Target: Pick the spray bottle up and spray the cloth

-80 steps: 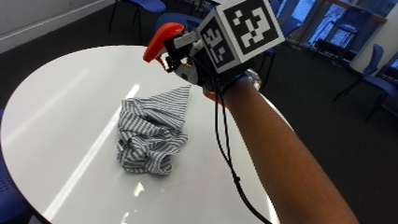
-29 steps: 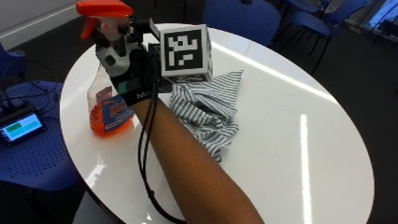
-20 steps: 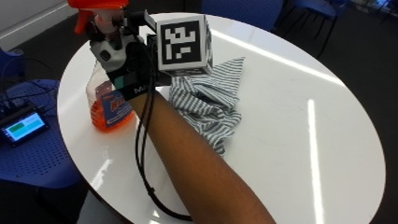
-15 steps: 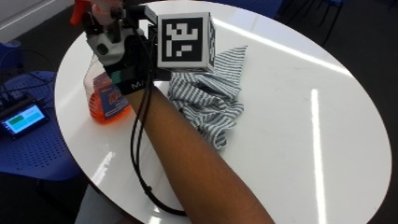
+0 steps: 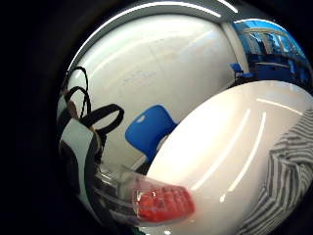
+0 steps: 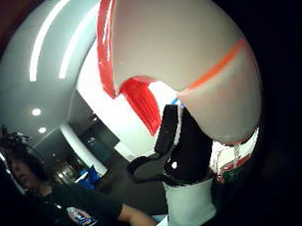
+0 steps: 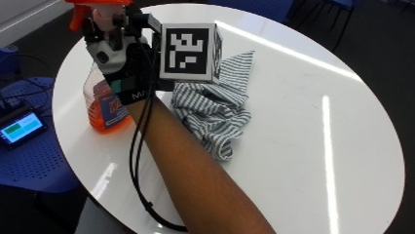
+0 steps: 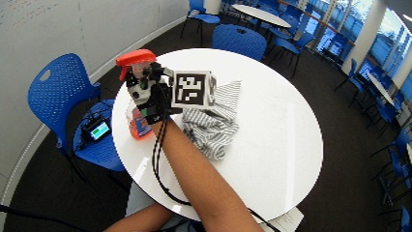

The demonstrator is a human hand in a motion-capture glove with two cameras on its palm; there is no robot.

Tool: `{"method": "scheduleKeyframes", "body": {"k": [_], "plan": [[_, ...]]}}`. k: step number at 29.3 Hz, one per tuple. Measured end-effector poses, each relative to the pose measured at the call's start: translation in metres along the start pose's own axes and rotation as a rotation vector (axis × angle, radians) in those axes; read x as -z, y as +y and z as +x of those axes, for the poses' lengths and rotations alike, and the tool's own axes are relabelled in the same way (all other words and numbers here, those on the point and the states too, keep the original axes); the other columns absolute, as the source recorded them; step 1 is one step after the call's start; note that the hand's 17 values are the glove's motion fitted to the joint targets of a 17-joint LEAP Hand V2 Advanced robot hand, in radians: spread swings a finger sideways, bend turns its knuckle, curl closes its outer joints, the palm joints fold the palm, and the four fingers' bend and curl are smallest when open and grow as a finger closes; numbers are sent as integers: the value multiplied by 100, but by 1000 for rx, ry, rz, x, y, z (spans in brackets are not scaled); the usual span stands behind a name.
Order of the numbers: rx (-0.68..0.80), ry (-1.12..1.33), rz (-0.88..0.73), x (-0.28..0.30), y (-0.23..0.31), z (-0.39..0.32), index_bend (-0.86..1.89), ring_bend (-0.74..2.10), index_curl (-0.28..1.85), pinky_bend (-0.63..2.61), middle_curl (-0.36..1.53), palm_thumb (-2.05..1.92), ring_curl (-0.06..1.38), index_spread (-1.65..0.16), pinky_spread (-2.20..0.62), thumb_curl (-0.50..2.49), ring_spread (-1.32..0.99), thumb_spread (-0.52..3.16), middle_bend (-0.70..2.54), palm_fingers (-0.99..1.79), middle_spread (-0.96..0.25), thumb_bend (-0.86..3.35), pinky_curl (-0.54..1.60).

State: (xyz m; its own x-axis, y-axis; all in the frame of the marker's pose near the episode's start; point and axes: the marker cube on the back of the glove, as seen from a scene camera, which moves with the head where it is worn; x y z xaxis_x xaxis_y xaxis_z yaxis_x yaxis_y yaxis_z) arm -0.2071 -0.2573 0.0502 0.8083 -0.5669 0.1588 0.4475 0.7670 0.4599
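The right hand (image 7: pixel 126 61) wraps its fingers around the neck of the bottle (image 7: pixel 103 105), just below the red spray head; the bottle stands upright on the table (image 7: pixel 311 146) near its edge; the striped cloth (image 7: pixel 211 105) lies crumpled just beside it, toward the table's middle.

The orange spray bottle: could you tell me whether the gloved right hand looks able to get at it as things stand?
Probably yes: the gloved right hand is already at the neck of the orange spray bottle, under its red trigger head, and nothing stands between them.
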Motion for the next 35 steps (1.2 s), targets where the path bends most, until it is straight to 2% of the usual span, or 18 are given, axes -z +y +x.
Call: {"method": "scheduleKeyframes", "body": {"k": [11, 18, 24, 35], "plan": [[-32, 13, -22, -5, 7, 2, 15, 77, 43, 64, 54, 60, 47, -30, -32, 50, -23, 128, 62, 132, -23, -1, 42], [-167, -20, -128, -15, 40, 18, 16, 75, 44, 61, 54, 60, 47, -30, -31, 50, -23, 128, 62, 130, -23, -1, 42], [-276, -21, -220, -18, 61, 35, 21, 63, 46, 34, 52, 57, 43, -31, -13, 49, -17, 125, 61, 104, -22, -3, 35], [-263, 123, -483, -11, 66, 34, 8, 52, 41, 25, 42, 56, 40, -33, 10, 44, -14, 115, 33, 69, -15, -2, 33]]}}
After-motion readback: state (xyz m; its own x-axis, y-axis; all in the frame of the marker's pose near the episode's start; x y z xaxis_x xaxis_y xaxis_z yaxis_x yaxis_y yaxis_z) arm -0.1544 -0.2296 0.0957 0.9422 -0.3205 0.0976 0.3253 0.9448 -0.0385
